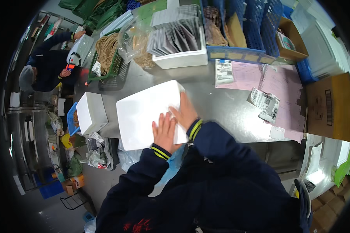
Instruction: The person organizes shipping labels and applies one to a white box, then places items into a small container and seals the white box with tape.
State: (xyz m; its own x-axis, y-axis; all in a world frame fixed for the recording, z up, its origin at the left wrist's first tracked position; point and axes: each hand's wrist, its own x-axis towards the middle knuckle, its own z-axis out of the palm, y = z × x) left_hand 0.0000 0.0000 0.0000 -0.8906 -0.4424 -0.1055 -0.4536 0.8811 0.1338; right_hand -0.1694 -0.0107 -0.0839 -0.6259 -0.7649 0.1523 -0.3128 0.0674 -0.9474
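Observation:
A white foam box (146,112) with a smooth top sits slightly turned at the near edge of the metal table. My left hand (165,132) lies flat on its top near the right side, fingers stretched and a little apart. At the box's right edge is my right hand (186,112), its thumb on the top and its other fingers along the side, gripping the edge. The right fingers are slightly blurred, and the box's underside is hidden.
Farther back stand a green basket of twine (105,58), a white foam box of packed cards (181,62) and blue bins (237,54). Labels (266,104) lie on pink sheets at right. Another white box (91,112) stands left. A co-worker (46,62) holds a scanner (70,67).

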